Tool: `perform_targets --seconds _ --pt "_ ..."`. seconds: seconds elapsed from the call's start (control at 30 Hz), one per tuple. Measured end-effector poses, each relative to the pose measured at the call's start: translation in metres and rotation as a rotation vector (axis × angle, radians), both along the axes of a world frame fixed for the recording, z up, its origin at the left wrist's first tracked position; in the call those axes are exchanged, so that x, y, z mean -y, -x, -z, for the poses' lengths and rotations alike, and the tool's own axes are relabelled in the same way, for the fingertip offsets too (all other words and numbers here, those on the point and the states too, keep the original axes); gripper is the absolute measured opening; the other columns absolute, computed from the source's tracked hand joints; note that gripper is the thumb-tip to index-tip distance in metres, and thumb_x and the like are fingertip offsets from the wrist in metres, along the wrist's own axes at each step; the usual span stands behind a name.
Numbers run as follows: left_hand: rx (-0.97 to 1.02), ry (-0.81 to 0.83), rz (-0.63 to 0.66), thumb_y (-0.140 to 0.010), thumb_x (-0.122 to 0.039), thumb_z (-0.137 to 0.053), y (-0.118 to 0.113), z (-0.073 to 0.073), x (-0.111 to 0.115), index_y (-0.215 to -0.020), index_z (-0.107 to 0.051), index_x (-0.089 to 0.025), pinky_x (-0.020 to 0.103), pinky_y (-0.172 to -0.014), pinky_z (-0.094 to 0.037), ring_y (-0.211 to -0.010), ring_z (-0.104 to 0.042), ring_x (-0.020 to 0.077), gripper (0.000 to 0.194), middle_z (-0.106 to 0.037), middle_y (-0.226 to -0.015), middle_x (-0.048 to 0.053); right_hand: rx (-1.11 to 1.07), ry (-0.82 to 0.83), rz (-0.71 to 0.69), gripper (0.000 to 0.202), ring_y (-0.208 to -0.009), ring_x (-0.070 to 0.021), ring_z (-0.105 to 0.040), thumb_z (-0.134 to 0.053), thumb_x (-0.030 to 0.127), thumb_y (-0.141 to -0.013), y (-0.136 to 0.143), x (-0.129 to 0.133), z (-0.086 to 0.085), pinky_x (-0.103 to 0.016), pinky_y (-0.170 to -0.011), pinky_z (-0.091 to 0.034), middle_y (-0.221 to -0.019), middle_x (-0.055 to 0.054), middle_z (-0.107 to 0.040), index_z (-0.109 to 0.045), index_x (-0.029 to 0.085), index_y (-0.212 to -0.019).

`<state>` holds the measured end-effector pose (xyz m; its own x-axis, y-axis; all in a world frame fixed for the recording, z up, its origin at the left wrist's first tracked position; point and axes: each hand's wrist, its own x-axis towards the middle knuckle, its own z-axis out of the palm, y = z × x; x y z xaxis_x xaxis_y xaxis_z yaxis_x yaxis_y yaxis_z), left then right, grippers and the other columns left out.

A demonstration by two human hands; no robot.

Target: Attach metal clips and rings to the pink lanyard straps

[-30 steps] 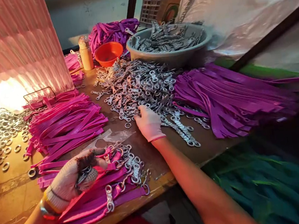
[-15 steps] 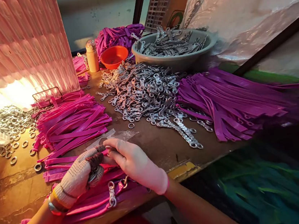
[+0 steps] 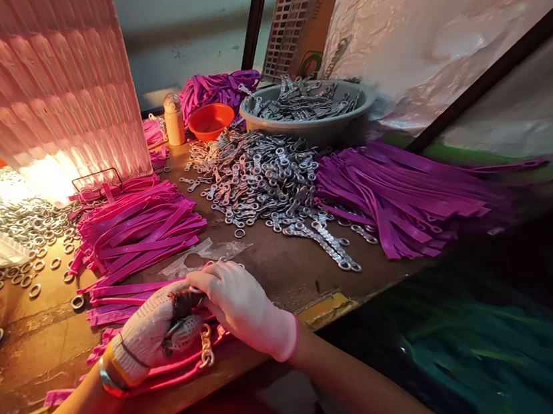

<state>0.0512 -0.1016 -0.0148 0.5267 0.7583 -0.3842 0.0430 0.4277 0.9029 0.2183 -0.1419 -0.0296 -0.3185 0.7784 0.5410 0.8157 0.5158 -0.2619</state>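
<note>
My left hand (image 3: pixel 163 325), in a dotted knit glove with dark wrapping on its fingers, is closed around something metallic that is mostly hidden. My right hand (image 3: pixel 243 305), in a thin pale glove, meets it at the fingertips, its fingers bent over a small part I cannot make out. Pink straps (image 3: pixel 118 310) lie beneath and behind both hands near the table's front edge. A silver linked piece (image 3: pixel 206 345) shows just below the hands, beside a pink strap.
Behind are a pile of silver links (image 3: pixel 262 175), a grey basin (image 3: pixel 309 119), a red bowl (image 3: pixel 210 121) and a bottle (image 3: pixel 174 120). Purple straps (image 3: pixel 396 199) lie right; metal rings (image 3: pixel 35 290) and a ribbed translucent panel (image 3: pixel 55 93) stand left.
The view has shifted a little. My right hand has turned and its fingers now curl more over my left fingertips. The silver linked piece is now closer beneath my hands.
</note>
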Motion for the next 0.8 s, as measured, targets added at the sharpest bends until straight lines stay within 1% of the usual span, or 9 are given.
perform_targets --seconds 0.13,0.2,0.3,0.37,0.5,0.57,0.63,0.73,0.8 --pt "-0.106 -0.217 -0.014 -0.086 -0.046 -0.067 0.010 -0.002 0.004 -0.083 -0.060 -0.016 0.020 -0.041 -0.026 -0.045 -0.034 0.0064 0.031 -0.046 -0.056 -0.006 -0.162 0.194 -0.009 0.015 -0.088 -0.0194 -0.062 -0.060 0.023 -0.098 -0.008 0.005 -0.007 -0.030 -0.079 -0.043 -0.095 -0.005 -0.070 -0.065 0.018 -0.111" --pt "-0.182 -0.379 0.036 -0.087 -0.044 -0.067 0.015 -0.003 0.004 -0.083 -0.063 -0.015 0.019 -0.049 -0.033 -0.054 -0.043 0.0078 0.029 -0.055 -0.064 -0.002 -0.206 0.315 -0.040 0.008 -0.082 -0.0166 -0.062 -0.060 0.022 -0.098 -0.010 0.007 -0.014 -0.027 -0.075 -0.041 -0.087 -0.003 -0.070 -0.068 0.018 -0.096" --pt "-0.287 -0.579 0.136 -0.087 -0.037 -0.067 0.019 -0.004 0.004 -0.082 -0.065 -0.015 0.020 -0.060 -0.041 -0.069 -0.051 0.0107 0.023 -0.064 -0.076 0.002 -0.209 0.402 -0.071 0.018 -0.072 -0.0136 -0.058 -0.061 0.016 -0.095 -0.007 0.009 -0.022 -0.025 -0.068 -0.037 -0.075 0.000 -0.066 -0.065 0.018 -0.078" --pt "-0.268 -0.492 0.131 -0.086 -0.040 -0.066 0.019 -0.005 0.004 -0.075 -0.059 -0.015 0.019 -0.052 -0.037 -0.060 -0.047 0.0092 0.028 -0.059 -0.069 0.000 -0.187 0.373 -0.083 0.021 -0.068 -0.0132 -0.054 -0.061 0.017 -0.094 -0.004 0.009 -0.022 -0.026 -0.066 -0.035 -0.071 0.001 -0.063 -0.062 0.018 -0.072" --pt "-0.093 -0.032 0.096 -0.086 -0.051 -0.060 0.015 -0.008 0.003 -0.076 -0.048 -0.020 0.018 -0.034 -0.021 -0.038 -0.027 0.0050 0.035 -0.044 -0.055 -0.007 -0.242 0.223 -0.037 0.023 -0.074 -0.0166 -0.055 -0.057 0.026 -0.097 0.005 0.005 -0.011 -0.028 -0.070 -0.036 -0.076 -0.003 -0.063 -0.064 0.018 -0.077" --pt "-0.059 0.002 0.099 -0.087 -0.051 -0.059 0.016 -0.005 -0.001 -0.076 -0.049 -0.020 0.018 -0.032 -0.021 -0.035 -0.027 0.0045 0.035 -0.044 -0.055 -0.007 -0.332 0.217 -0.027 0.018 -0.081 -0.0173 -0.058 -0.055 0.024 -0.098 0.008 0.001 -0.005 -0.029 -0.074 -0.038 -0.083 -0.004 -0.066 -0.067 0.019 -0.085" --pt "-0.061 -0.041 0.093 -0.088 -0.051 -0.058 0.017 0.001 -0.006 -0.076 -0.050 -0.019 0.017 -0.032 -0.023 -0.035 -0.030 0.0045 0.035 -0.046 -0.056 -0.005 -0.338 0.243 -0.013 0.019 -0.077 -0.0161 -0.058 -0.054 0.019 -0.096 0.009 -0.003 -0.002 -0.028 -0.072 -0.039 -0.078 -0.002 -0.065 -0.066 0.020 -0.081" --pt "-0.035 -0.028 0.030 -0.087 -0.044 -0.063 0.015 0.009 -0.010 -0.075 -0.051 -0.018 0.016 -0.035 -0.024 -0.038 -0.031 0.0040 0.031 -0.046 -0.056 -0.005 -0.137 0.145 0.034 0.027 -0.063 -0.0159 -0.051 -0.053 0.016 -0.090 0.008 -0.007 -0.002 -0.031 -0.063 -0.032 -0.062 -0.001 -0.058 -0.058 0.020 -0.063" --pt "-0.003 0.052 -0.001 -0.085 -0.039 -0.064 0.011 0.009 -0.011 -0.074 -0.049 -0.019 0.016 -0.036 -0.024 -0.039 -0.030 0.0040 0.028 -0.044 -0.055 -0.006 0.021 0.015 0.057 0.026 -0.060 -0.0175 -0.049 -0.053 0.021 -0.089 0.007 -0.008 -0.003 -0.033 -0.061 -0.029 -0.062 -0.004 -0.058 -0.058 0.019 -0.064"
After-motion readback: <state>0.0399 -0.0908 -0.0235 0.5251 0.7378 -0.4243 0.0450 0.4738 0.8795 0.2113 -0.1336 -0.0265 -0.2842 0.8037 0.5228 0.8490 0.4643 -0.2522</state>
